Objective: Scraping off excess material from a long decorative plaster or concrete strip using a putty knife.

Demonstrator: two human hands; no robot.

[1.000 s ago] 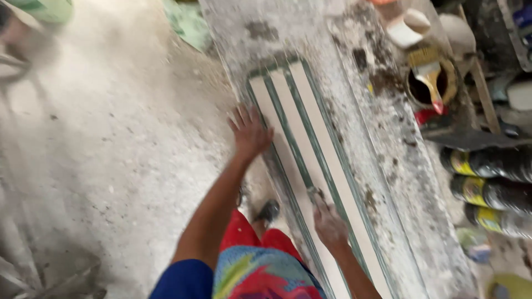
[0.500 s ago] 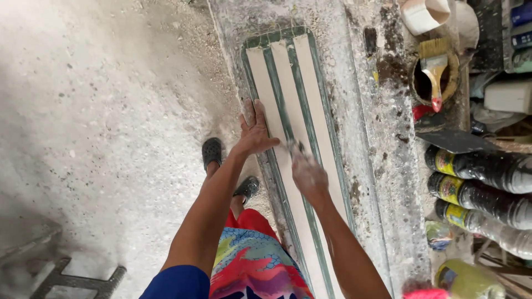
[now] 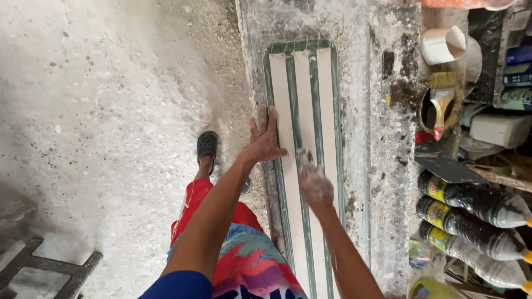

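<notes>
Left hand lies flat, fingers spread, on the left edge of the long green-and-cream moulded panel, seemingly to steady it. At its four o'clock, the dusty right hand pinches something pale against a green rib. Three dark bottles lie at three o'clock, one brush rests in a can.

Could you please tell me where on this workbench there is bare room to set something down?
Bare strips: between the striped mould and the paintbrush, and above the mould's far end. Crowded: right edge, with bottles and cup; left hand and right hand occupy the mould.
</notes>
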